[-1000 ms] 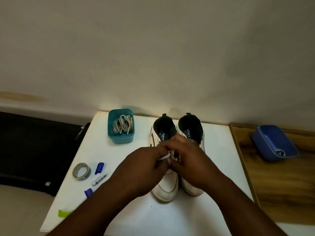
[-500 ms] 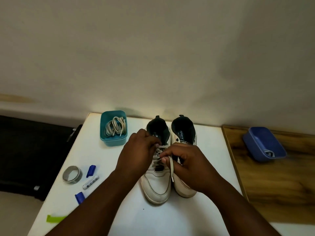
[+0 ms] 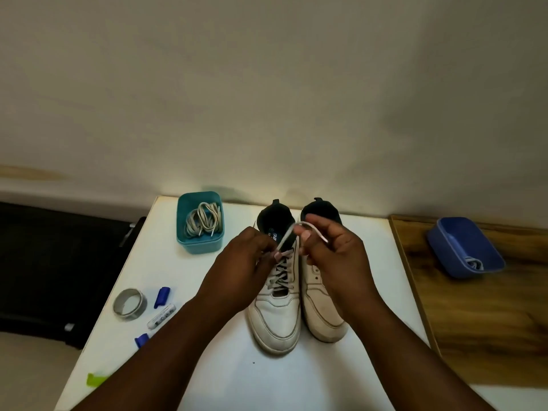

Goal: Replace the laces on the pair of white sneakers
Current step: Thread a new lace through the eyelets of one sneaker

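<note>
**Lace end lifted from the left-hand sneaker**

The right hand's fingers (image 3: 308, 232) pinched the free end of a pale lace (image 3: 289, 232), its tip curving out over the knuckles. The left hand (image 3: 240, 268) had its fingers curled down at the top eyelets of the laced sneaker (image 3: 277, 318); whether they pinched the lace there or only steadied the shoe could not be told. The right hand (image 3: 335, 256) hovered above the second sneaker (image 3: 321, 310), whose eyelets showed no lace. Both shoes stood side by side on the white tabletop (image 3: 267, 381), toes toward the person.

Behind them to the left a teal tub (image 3: 199, 243) held a coil of laces (image 3: 203, 221); a blue tub (image 3: 462, 247) sat well apart on the wooden surface to the right, a lace apparently inside.

The risk seemed to be a snag: pulling upward with the crossings below tight could lift or tip the shoe if the left hand eased off.
</note>
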Demonstrator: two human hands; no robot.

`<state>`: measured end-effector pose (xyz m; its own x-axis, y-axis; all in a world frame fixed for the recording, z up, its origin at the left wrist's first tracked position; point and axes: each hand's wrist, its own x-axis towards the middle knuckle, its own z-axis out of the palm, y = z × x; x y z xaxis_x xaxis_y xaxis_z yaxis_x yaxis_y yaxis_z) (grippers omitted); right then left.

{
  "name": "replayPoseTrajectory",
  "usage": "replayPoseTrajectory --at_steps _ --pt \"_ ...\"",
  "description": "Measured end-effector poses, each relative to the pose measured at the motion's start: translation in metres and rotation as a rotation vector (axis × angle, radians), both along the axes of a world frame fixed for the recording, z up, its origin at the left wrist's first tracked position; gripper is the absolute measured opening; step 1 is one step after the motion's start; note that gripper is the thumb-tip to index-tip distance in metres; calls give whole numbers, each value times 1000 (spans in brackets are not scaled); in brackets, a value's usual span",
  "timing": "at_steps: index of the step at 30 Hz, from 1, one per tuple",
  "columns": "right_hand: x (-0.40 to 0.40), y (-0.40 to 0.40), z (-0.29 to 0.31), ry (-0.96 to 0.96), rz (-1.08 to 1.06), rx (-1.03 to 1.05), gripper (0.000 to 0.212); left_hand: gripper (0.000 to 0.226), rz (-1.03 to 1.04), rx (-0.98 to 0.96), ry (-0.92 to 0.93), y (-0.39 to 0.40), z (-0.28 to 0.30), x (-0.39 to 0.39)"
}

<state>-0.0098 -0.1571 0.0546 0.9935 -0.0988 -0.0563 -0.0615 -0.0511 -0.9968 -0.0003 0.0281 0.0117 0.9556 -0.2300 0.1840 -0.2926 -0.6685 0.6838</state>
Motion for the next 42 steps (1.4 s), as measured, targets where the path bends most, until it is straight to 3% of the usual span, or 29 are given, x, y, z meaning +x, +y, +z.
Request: replayPoseTrajectory --at_steps 1,3,5,8,14,18,22,25,30,36,38,42 --pt "1 0 -4 68 -21 -5 45 17 21 -2 3 1 0 0" --pt "-1 -1 -18 54 -69 -288 59 16 55 -4 8 3 0 0" --pt "-6 2 -25 -82 -28 -601 48 15 73 9 9 2 1 -1" --pt "-10 12 -28 -223 177 -769 41 12 86 26 22 -1 4 -2" --pt "-7 13 -32 -293 226 -870 28 8 110 14 56 -1 7 -3" --pt "-3 13 -35 -246 171 -923 19 11 127 13 -29 -2 7 -3" --pt "-4 11 -40 -168 223 -883 13 12 114 17 -59 -3 0 -5" --pt "-4 11 -42 -195 130 -833 7 12 120 14 -69 -6 -1 -5" --pt "-8 10 -29 -296 -1 -808 24 13 195 -28 -37 -3 -1 -2" --pt "-6 11 -15 2 16 -469 26 10 160 -20 -14 -5 1 -3" --pt "-4 5 -13 21 103 -565 26 10 170 -26 -10 -3 0 -2" --pt "0 -11 -12 -81 164 -973 21 12 153 -50 8 3 3 1"
